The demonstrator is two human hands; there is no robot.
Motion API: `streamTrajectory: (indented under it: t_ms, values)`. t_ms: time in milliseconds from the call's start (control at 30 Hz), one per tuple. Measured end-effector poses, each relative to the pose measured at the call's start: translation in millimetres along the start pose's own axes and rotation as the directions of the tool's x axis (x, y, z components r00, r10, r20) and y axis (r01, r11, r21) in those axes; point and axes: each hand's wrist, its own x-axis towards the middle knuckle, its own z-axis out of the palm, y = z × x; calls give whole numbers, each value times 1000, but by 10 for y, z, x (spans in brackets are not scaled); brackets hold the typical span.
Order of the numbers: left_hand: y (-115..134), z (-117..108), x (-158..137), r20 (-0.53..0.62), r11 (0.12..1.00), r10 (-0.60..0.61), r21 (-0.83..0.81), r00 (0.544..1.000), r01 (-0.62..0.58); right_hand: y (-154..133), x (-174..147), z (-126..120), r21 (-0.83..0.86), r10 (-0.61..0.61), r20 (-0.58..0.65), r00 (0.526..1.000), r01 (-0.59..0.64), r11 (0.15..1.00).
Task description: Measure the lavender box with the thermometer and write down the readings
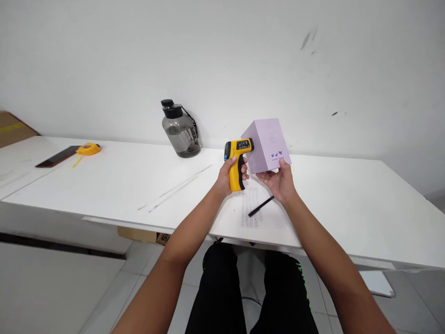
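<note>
My left hand (227, 177) is wrapped round the grip of a yellow and black infrared thermometer (236, 174), held upright over the table. Its front end points right, close against the side of a pale purple box (269, 146); whether they touch I cannot tell. My right hand (281, 182) holds that box tilted from below, thumb on its printed face and fingers under the bottom edge. Beneath the hands, a black pen (261, 206) lies on the white table (187, 195) beside rows of faint handwritten marks (248, 215).
A grey translucent water jug (181, 132) with a black lid leans at the wall. Further left lie a yellow tape measure (88, 149) and a dark flat blade-like tool (59, 157). A cardboard box (15, 130) stands at the far left. My legs are under the table's front edge.
</note>
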Motion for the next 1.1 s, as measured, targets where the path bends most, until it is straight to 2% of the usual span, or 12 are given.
streamTrajectory:
  t_ms: [167,500,1100]
  values:
    - [-18,42,-10,-58,1000,3,18,998,-2,19,-9,7,10,2,-4,1000,-2,1000]
    - [-14,76,-10,-61,997,-53,-67,997,49,22,12,-30,-52,17,-40,999,-19,998]
    - [-26,16,-10,48,988,-52,-141,998,58,1,32,-54,-98,-21,-57,998,16,995]
